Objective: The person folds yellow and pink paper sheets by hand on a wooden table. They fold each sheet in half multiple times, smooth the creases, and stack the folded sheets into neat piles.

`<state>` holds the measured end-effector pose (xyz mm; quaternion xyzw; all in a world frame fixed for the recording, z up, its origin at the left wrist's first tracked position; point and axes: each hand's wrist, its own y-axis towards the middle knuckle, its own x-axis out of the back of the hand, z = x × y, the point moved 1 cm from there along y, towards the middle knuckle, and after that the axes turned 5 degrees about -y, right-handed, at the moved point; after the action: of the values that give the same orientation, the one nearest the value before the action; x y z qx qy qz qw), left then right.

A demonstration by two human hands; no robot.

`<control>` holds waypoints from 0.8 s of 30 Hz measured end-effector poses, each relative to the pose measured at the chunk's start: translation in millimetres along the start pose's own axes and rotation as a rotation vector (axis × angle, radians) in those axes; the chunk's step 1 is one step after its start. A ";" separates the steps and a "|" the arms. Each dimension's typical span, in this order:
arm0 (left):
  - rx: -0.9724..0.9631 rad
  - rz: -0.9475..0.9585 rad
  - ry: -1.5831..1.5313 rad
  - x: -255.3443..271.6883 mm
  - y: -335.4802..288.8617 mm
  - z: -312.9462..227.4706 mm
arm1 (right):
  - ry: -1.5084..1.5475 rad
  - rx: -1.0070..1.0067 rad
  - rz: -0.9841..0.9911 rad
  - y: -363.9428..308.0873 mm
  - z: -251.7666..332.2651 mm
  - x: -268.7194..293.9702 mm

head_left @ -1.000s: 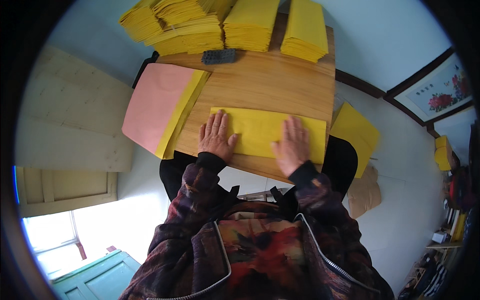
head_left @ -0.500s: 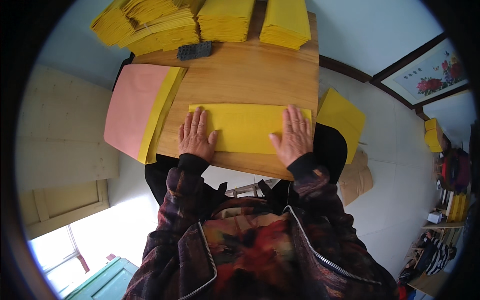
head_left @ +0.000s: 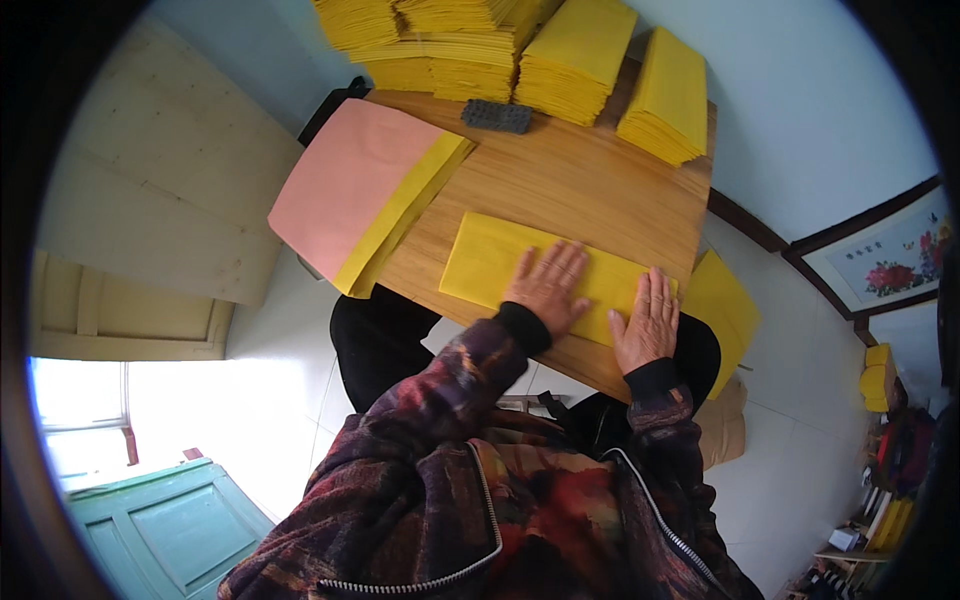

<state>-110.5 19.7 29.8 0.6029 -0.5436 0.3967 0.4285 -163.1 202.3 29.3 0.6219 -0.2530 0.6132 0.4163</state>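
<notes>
A long folded yellow sheet lies flat along the near edge of the wooden table. My left hand rests flat near the middle of it, palm down with the fingers stretched out. Toward the sheet's right end lies my right hand, also palm down, its fingers straight and close together. Neither hand holds anything. On the left side of the table is a stack of pink sheets with a yellow band along its right edge.
Several stacks of folded yellow sheets line the table's far side, with a dark grey textured block in front. Yellow sheets hang beyond the right edge, above a brown paper-like bundle. A framed flower picture is at right.
My left hand has slid rightward from the sheet's left end to its middle. The right hand stays at the right end. The whole view has turned and shifted.
</notes>
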 end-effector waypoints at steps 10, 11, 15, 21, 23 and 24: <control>0.307 -0.107 0.058 27.1 -24.3 99.1 | 0.041 0.007 0.030 13.6 40.8 6.1; 0.324 -0.088 0.089 27.3 -23.4 98.3 | 0.140 0.022 0.069 21.5 66.7 -0.7; 0.364 -0.014 0.067 28.4 -20.0 100.9 | 0.197 0.215 0.066 52.8 144.0 -22.5; 0.316 -0.062 0.128 23.5 -24.2 106.1 | 0.188 0.011 0.102 35.2 65.3 -17.3; 0.309 -0.076 0.094 21.2 -24.2 107.3 | 0.075 -0.100 0.119 22.4 18.5 -7.4; 0.302 -0.090 0.095 21.5 -25.5 108.2 | -0.008 -0.122 0.129 15.3 0.4 -2.1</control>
<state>-81.7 -88.6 13.5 0.6648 -0.4293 0.4824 0.3755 -175.8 193.5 30.5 0.5803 -0.3311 0.6196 0.4120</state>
